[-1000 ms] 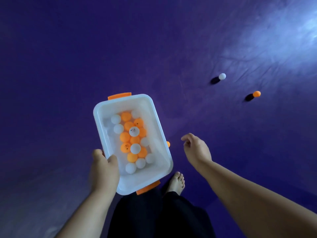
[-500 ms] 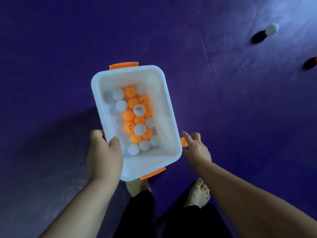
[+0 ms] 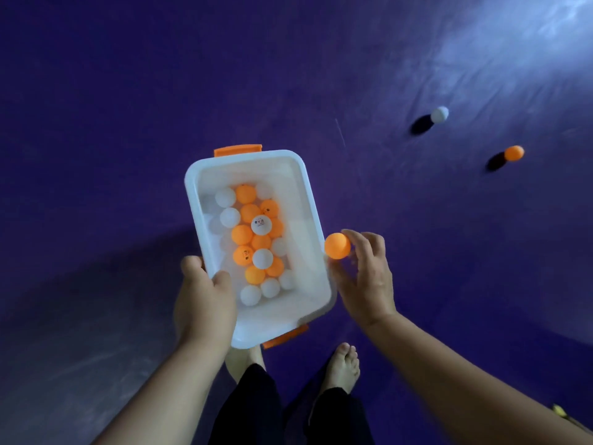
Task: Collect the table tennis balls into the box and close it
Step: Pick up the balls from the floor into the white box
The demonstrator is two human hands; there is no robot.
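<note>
My left hand [image 3: 203,300] grips the near left rim of a white plastic box [image 3: 308,200] with orange latches, held open above the floor. Several orange and white table tennis balls [image 3: 253,239] lie inside it. My right hand [image 3: 365,277] pinches one orange ball [image 3: 337,246] in its fingertips just outside the box's right rim. A white ball [image 3: 439,114] and an orange ball [image 3: 513,153] lie on the purple floor at the far right. No lid is in view.
Purple mat [image 3: 128,107] covers the floor all around. My bare feet [image 3: 342,367] and dark trousers stand directly under the box. A small yellowish object [image 3: 560,411] shows at the lower right edge.
My right hand has lifted an orange ball up beside the box's right rim. The view has tilted, bringing both floor balls back into sight at the right.
</note>
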